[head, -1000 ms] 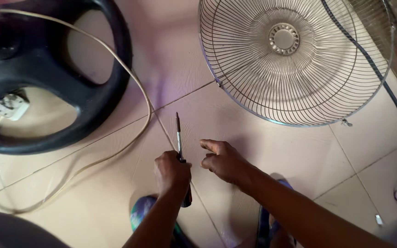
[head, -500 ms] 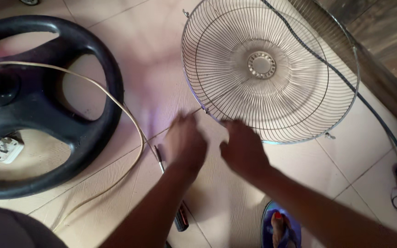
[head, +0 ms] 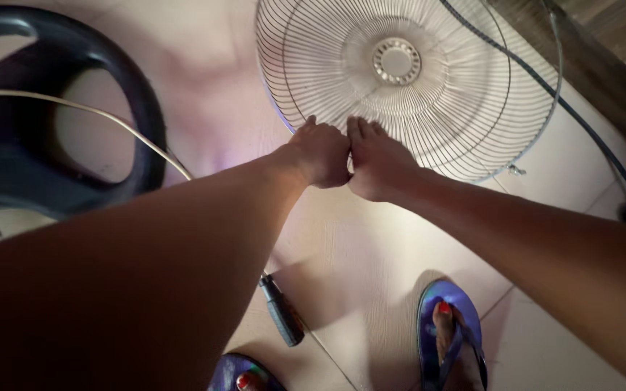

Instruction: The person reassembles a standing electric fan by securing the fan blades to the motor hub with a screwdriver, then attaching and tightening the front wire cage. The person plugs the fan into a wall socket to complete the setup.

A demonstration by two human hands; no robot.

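Viewing order: listed from the person's feet outward to the wall.
Feet: two blue sandals, one at lower right and one cut by the bottom edge, stand on the tiled floor.
Screwdriver: the screwdriver lies free on the floor beside the left forearm, black handle nearest; its shaft is hidden under the arm.
Left hand: the left hand is curled shut at the near rim of the fan guard, knuckles touching the right hand.
Right hand: the right hand lies over the same rim section, fingers closed down on the wire; whether they hook fully through cannot be told.
Guard location: it lies flat on the floor, dished side up, just beyond the hands.
Handling: probably light and springy; the thin spokes would bend under point load. The outer ring and the central hub look like the stiffest hold points.
Edges: a small clip projects from the right rim; a snag risk.
Left clearance: a black fan base and a pale cord lie near.
Right clearance: a dark cable crosses the guard's far side toward a wooden wall.
Open room: bare tile between guard and feet.
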